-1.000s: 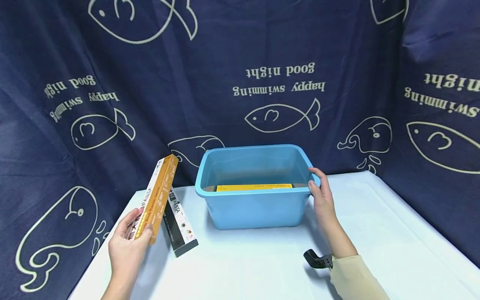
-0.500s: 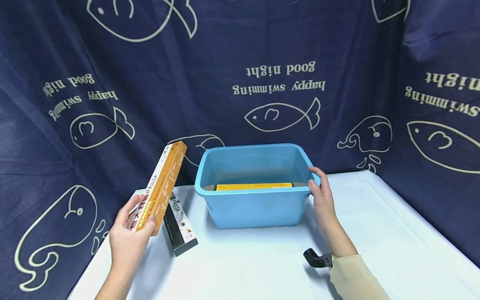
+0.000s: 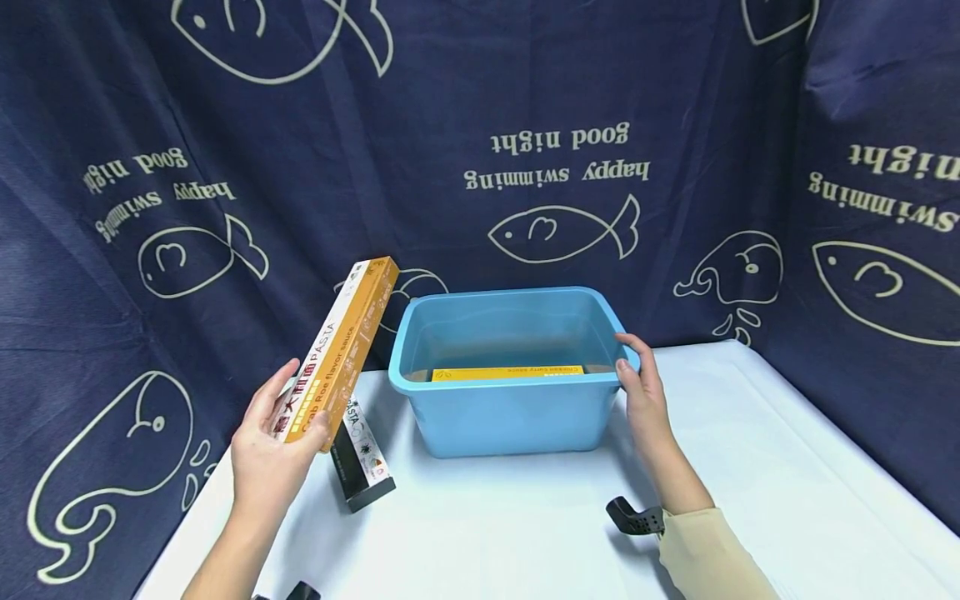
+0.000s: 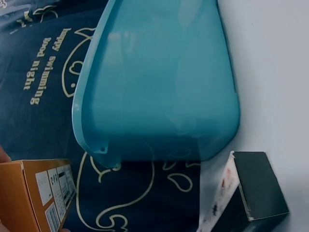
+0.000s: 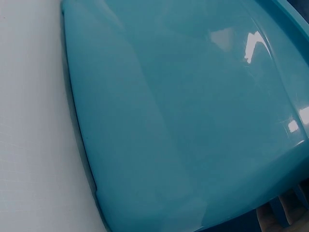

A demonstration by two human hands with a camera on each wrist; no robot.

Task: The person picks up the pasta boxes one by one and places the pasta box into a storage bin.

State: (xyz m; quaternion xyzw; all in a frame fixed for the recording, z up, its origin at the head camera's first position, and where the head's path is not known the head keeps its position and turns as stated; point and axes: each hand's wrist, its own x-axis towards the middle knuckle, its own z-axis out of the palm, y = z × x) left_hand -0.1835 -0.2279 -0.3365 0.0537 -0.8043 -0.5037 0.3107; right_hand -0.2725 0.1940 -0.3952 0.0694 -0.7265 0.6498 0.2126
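My left hand (image 3: pixel 273 454) grips the near end of an orange and white pasta box (image 3: pixel 341 350), labelled Crab Roe flavor sauce, which is held tilted above the table. In the left wrist view the end of that pasta box (image 4: pixel 38 195) shows at the lower left. Below it, a black and white pasta box (image 3: pixel 363 462) lies on the table, partly covered by the held one. My right hand (image 3: pixel 647 400) holds the right rim of a blue plastic tub (image 3: pixel 517 417), thumb on the near side. Inside the tub, a yellow box (image 3: pixel 510 373) shows its top edge over the front rim.
A white cloth (image 3: pixel 480 533) covers the table. Behind and at both sides hangs a dark blue curtain (image 3: pixel 420 125) with fish drawings. A black wrist device (image 3: pixel 636 518) sits at the right sleeve.
My left hand has raised the orange pasta box and carried it rightward, toward the tub. The right hand and the tub have stayed in place.
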